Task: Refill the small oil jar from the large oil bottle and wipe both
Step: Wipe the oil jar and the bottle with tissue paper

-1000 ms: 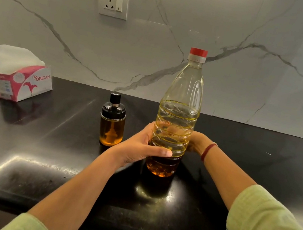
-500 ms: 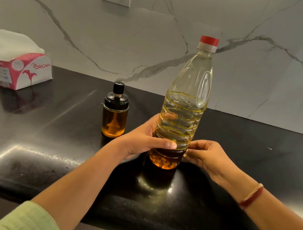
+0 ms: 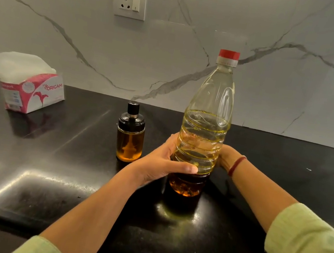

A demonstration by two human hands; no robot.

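The large clear oil bottle [image 3: 206, 119] with a red cap stands upright on the black counter [image 3: 46, 173], about half full of yellow oil. My left hand [image 3: 162, 164] grips its lower body from the left, thumb across the front. My right hand [image 3: 225, 156] wraps round the bottle's right and back side; its fingers are hidden behind the bottle. The small glass oil jar [image 3: 130, 136] with a black lid stands just left of the bottle, partly filled with amber oil and apart from both hands.
A pink and white tissue box [image 3: 28, 88] with tissues sticking out sits at the back left of the counter. A marble wall with a power socket [image 3: 129, 1] rises behind. The counter's front edge runs below my forearms.
My right hand, which was in front of the bottle's base half a second ago, has moved back round its right side. The left hand keeps its grip.
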